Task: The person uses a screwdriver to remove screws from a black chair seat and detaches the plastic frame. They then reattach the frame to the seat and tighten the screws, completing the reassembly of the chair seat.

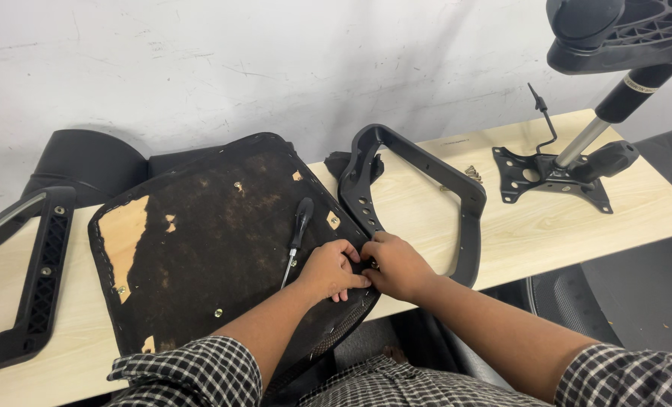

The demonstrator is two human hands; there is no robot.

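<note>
The fingers (349, 265) of the left hand (334, 269) are curling together and pinching at the right edge of the seat base (215, 241), right where the lower end of the black armrest bracket (419, 196) is meeting it; whatever small part they may be gripping is hidden between the two hands, so I cannot tell. The right hand (397, 265) is pressing against the left one at the same spot, its fingers folding inward over the bracket's end, thumb side touching the left fingertips. Just left of the left hand, a black-handled screwdriver (296, 235) is lying loose on the seat base, its shaft pointing down toward the wrist. The seat base is lying upside down on the light wooden counter (532, 226), its dark lining torn in places and showing bare wood, with small metal fittings dotted across it. The armrest bracket is looping up and away from the hands toward the wall. Farther right, well apart, a few loose screws (472, 174) are sitting on the counter near a black metal mounting plate (551, 179), which is carrying a gas-lift column (603, 120) leaning up toward a chair base (622, 34). At the far left, a second armrest (30, 271) is resting on the counter, beside a dark curved chair back (87, 162) against the wall.
</note>
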